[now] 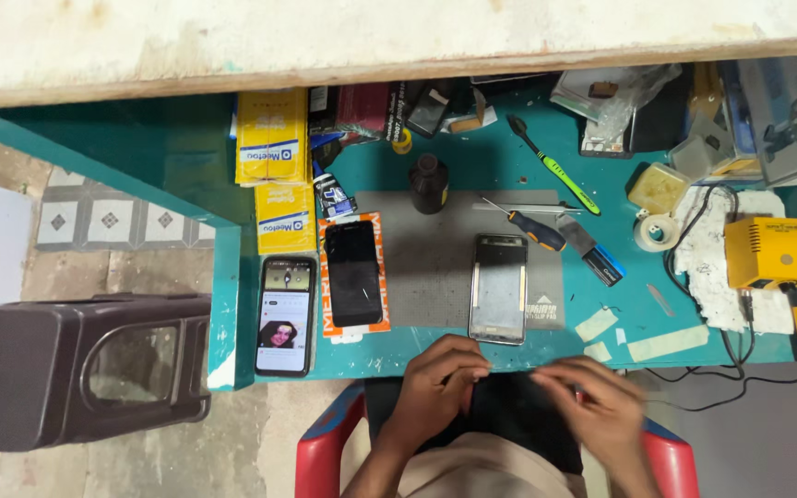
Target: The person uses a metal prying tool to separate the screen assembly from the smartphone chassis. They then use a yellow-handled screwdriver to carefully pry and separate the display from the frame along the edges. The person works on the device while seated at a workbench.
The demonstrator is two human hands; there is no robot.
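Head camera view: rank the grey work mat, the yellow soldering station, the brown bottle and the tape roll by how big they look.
1. grey work mat
2. yellow soldering station
3. brown bottle, seen from above
4. tape roll, close to the bottle in apparent size, so that order is unsure

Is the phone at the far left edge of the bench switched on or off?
On. The leftmost phone has a lit screen showing pictures, while the phone beside it is dark.

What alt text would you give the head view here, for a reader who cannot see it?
A person's left hand and right hand meet at the near edge of a teal workbench, fingers pinched together over a dark lap. Just beyond lies an opened phone frame on a grey mat, with a dark phone, a lit phone, a screwdriver and a yellow soldering station.
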